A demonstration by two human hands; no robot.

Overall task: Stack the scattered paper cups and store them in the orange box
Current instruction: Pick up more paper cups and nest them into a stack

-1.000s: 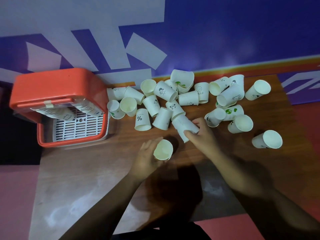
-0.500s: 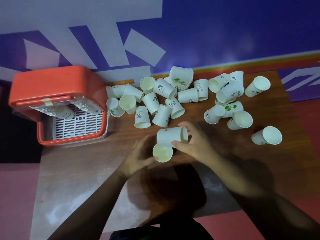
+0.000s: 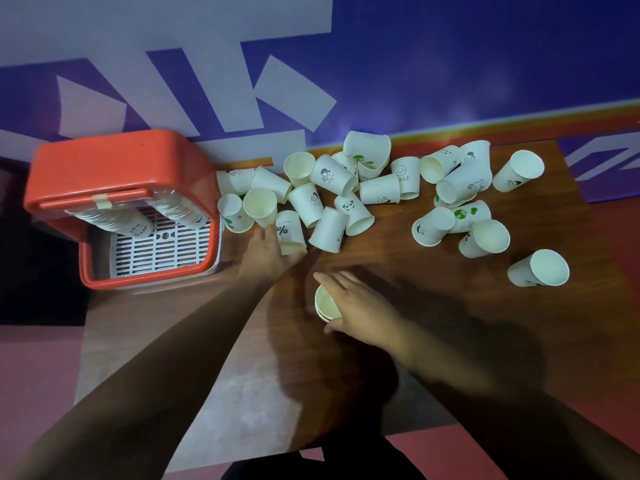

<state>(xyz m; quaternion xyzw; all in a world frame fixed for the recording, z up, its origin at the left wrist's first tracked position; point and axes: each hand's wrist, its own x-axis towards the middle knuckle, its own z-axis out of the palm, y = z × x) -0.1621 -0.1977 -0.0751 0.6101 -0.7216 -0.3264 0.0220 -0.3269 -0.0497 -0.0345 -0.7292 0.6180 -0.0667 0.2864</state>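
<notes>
Several white paper cups lie scattered across the back of the wooden table [image 3: 450, 323]. My right hand [image 3: 360, 310] grips a short stack of nested cups [image 3: 325, 304], standing mouth up near the table's middle. My left hand [image 3: 266, 252] reaches forward and curls around the cup with a percent sign [image 3: 289, 233], which stands upside down at the near edge of the left pile. The orange box [image 3: 114, 174] stands at the left with its lid raised; stacks of cups [image 3: 114, 220] lie inside on a white grid.
A separate group of cups [image 3: 460, 209] lies at the right back, and a single cup [image 3: 540, 268] lies on its side at the far right. A purple and white wall runs behind the table. The table's left edge is beside the box.
My right hand set its cup into the one my left hand held and now holds the stack. My left hand let go and reached forward to the percent cup.
</notes>
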